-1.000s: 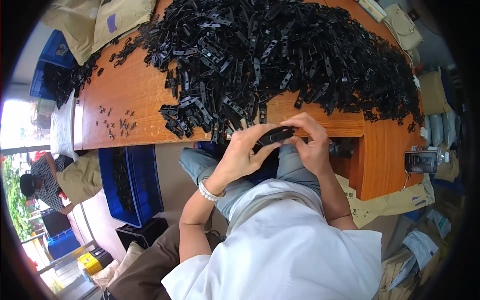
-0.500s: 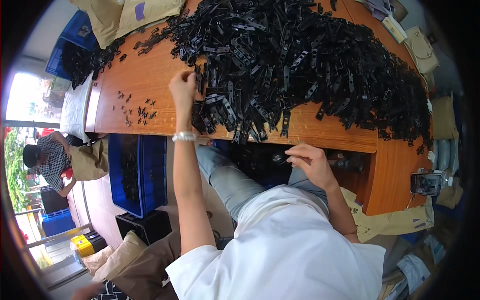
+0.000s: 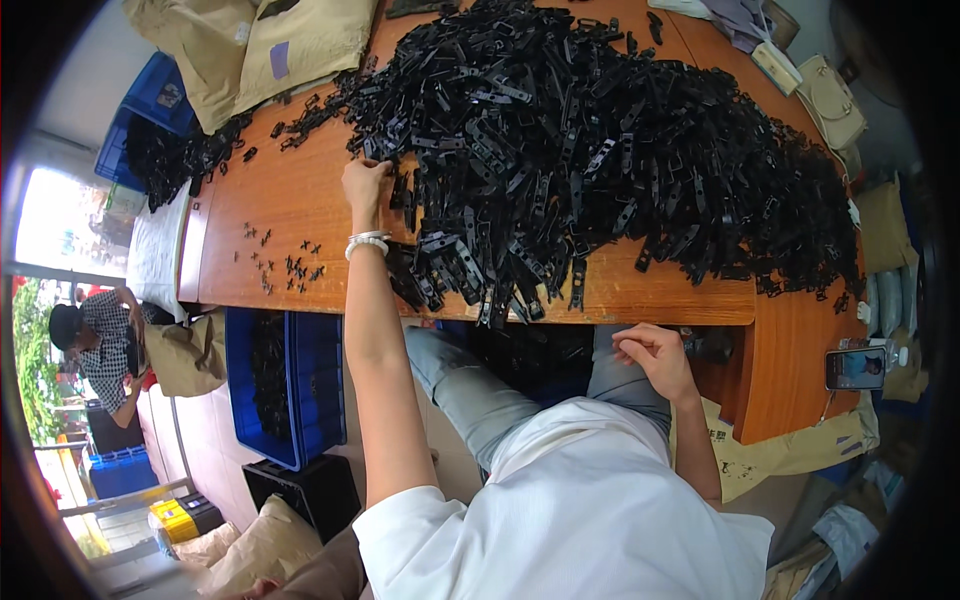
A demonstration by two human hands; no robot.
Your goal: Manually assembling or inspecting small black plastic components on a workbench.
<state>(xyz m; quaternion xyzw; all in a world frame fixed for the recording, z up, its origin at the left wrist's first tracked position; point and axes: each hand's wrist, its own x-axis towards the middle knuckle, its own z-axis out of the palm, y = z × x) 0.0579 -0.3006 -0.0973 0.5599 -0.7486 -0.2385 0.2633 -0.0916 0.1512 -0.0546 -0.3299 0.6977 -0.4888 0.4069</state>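
Observation:
A large heap of black plastic clips covers much of the brown wooden table. At the heap's left edge, my left hand has its fingertips pinched beside some black clips; what lies between them is too small to make out. My right hand is over my lap, just off the table's front edge. Its fingers are curled in toward the thumb, and no piece shows in them. Below the table edge, between my knees, more black pieces lie in shadow.
Small dark cross-shaped pieces lie scattered at the table's left. A blue crate with black parts stands below. Brown sacks and a tilted blue bin are at the back left. A phone stands at right. Another person is far left.
My left hand stays at the heap's left edge, its fingers drawn into a pinch. My right hand has shifted slightly right, and the dark piece near its fingertips no longer shows there. The view has tilted.

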